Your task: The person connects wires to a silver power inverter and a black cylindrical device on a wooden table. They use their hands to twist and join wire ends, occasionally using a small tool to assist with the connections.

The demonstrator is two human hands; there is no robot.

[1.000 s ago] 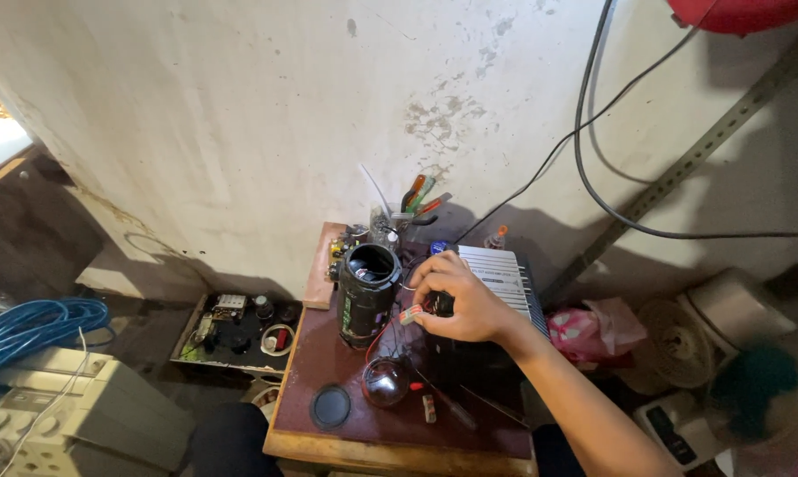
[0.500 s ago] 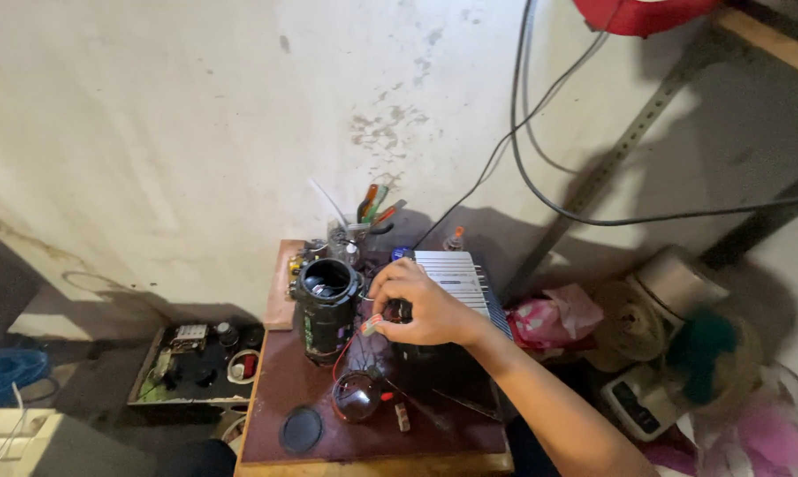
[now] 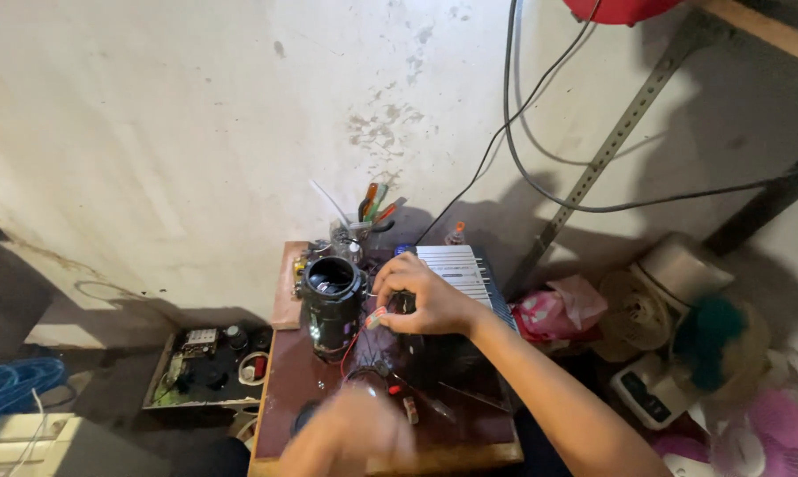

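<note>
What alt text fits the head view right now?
A person's right hand pinches small wires beside an upright black cylindrical motor on a small brown table. The left hand is blurred near the table's front edge, and a ribbed metal unit lies behind.

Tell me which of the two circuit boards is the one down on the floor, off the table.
The green board on the floor left of the wooden table, studded with dark round parts. The other, the finned grey unit, sits on the table beside the right hand.

Bare right hand [image 3: 425, 296], bare forearm, no sleeve, blurred bare left hand [image 3: 350, 437]
</note>
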